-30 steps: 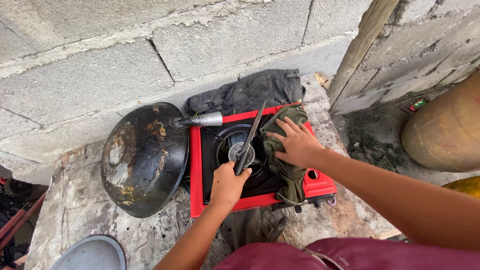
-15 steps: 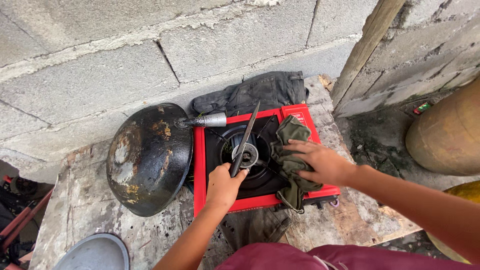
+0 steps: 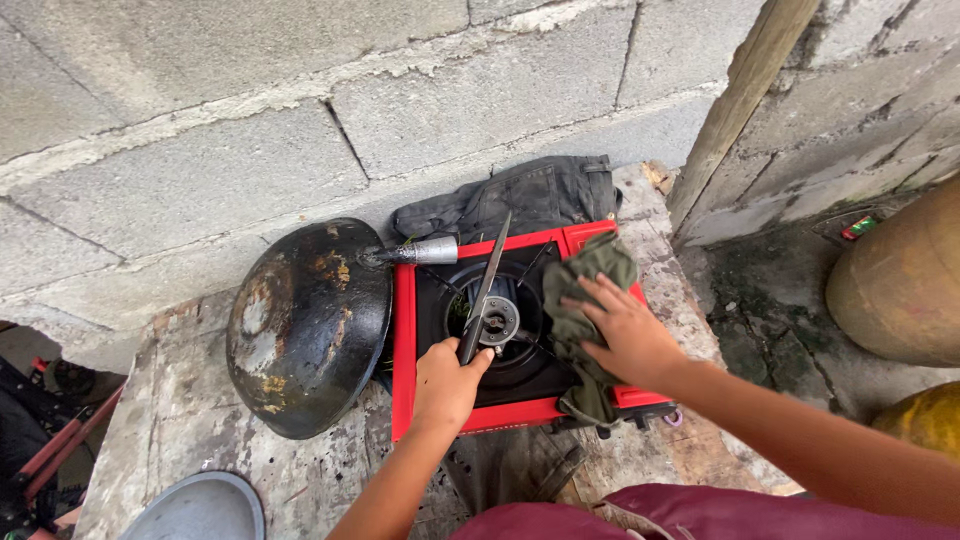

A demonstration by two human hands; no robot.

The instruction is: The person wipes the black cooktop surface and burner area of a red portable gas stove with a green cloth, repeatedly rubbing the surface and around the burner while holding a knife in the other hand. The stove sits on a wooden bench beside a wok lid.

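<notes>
a grey concrete block wall (image 3: 250,130) fills the top of the view, with a rough concrete surface (image 3: 180,420) below it. on the surface an upturned blackened wok (image 3: 305,325) leans beside a red portable gas stove (image 3: 402,330), its metal handle stub reaching over the stove's top left corner. dark jeans (image 3: 520,195) lie crumpled behind the stove, against the wall.

the right hand (image 3: 625,335) presses flat, fingers spread, on an olive green cloth (image 3: 580,290) lying over the stove's right side. compared with a second ago, this hand has slid down to the stove's lower right and then part of the way back up, dragging the cloth along that panel, so the wiping looks to be in mid-stroke, the cloth bunched up toward the top.

the left hand (image 3: 445,380) is curled tightly round the handle of a long knife (image 3: 485,285), whose blade lies across the round burner (image 3: 495,320) with its tip pointing toward the wall. it has hardly moved; the blade sits at nearly the same slant as before.
</notes>
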